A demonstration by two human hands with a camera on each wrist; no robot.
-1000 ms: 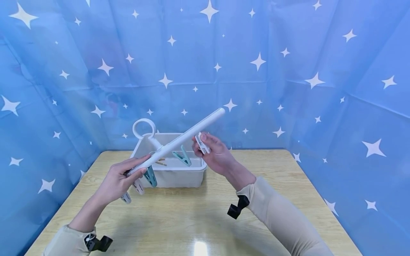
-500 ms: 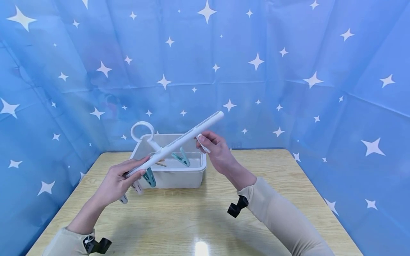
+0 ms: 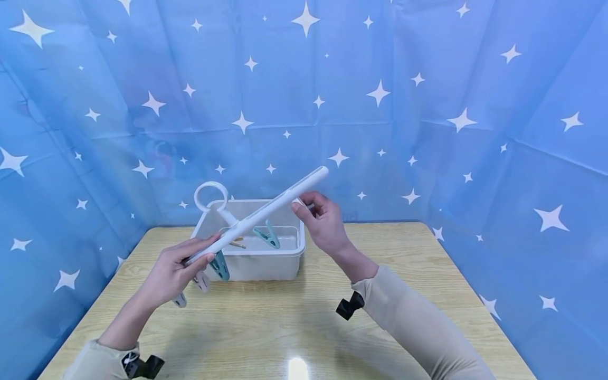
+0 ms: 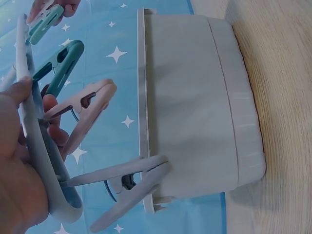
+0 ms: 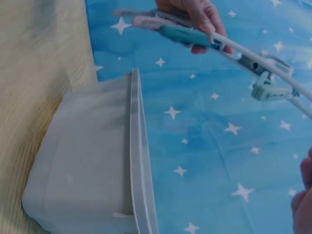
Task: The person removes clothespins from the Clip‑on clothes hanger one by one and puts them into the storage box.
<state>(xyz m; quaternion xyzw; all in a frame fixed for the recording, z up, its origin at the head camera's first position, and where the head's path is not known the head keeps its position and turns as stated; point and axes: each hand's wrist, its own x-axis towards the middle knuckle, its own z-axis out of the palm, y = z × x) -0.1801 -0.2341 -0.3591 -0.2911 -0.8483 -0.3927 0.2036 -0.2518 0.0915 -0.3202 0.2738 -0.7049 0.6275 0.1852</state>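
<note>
My left hand [image 3: 173, 269] grips the lower left end of a white clip hanger [image 3: 280, 200] with a ring-shaped hook [image 3: 211, 196], its bar slanting up to the right. Under the bar hang a grey clip [image 4: 129, 183], a pale pink clip [image 4: 90, 109], a dark teal clip [image 3: 220, 266] and a light green clip [image 3: 268, 236]. Below the bar's right part, my right hand [image 3: 325, 221] pinches a white clip [image 3: 298, 201], mostly hidden by the fingers. Whether that clip is joined to the bar cannot be seen.
A light grey plastic bin [image 3: 266, 266] stands behind the hanger on the wooden table [image 3: 370, 316]. Small tan pieces [image 3: 237, 243] show inside the bin. A blue curtain [image 3: 294, 79] with white stars closes off the back and sides.
The hanger's right end has dipped slightly. My right hand has turned, so the white clip, plain to see before, is now almost covered by its fingers against the bar's underside.
</note>
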